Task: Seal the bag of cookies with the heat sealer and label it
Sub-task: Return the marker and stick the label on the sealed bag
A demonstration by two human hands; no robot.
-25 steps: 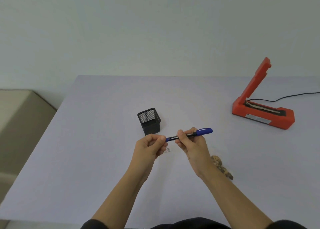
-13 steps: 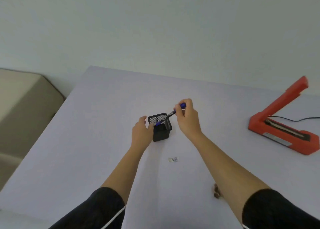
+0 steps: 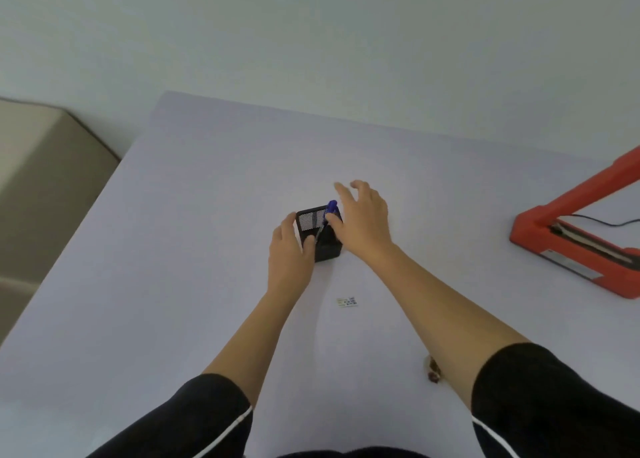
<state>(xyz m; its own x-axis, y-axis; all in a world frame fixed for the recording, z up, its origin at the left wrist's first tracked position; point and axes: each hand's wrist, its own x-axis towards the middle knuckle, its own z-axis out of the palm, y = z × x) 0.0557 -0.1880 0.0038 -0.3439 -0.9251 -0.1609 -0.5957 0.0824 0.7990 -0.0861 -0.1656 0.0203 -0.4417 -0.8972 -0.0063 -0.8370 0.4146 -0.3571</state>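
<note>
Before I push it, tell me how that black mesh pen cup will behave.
Probably light: the pen cup is open mesh holding one pen. Likely slides easily on the smooth table. The pen leans over the rim, so a high push might tip it; the left hand holds it.

Pale lavender tabletop (image 3: 173, 249) with a black mesh-patterned pen cup (image 3: 327, 249) and a blue pen (image 3: 332, 207). Red-orange heat sealer (image 3: 530, 225); white label (image 3: 347, 301) printed in blue and yellow. Black sleeves (image 3: 194, 419) carry a white stripe.
</note>
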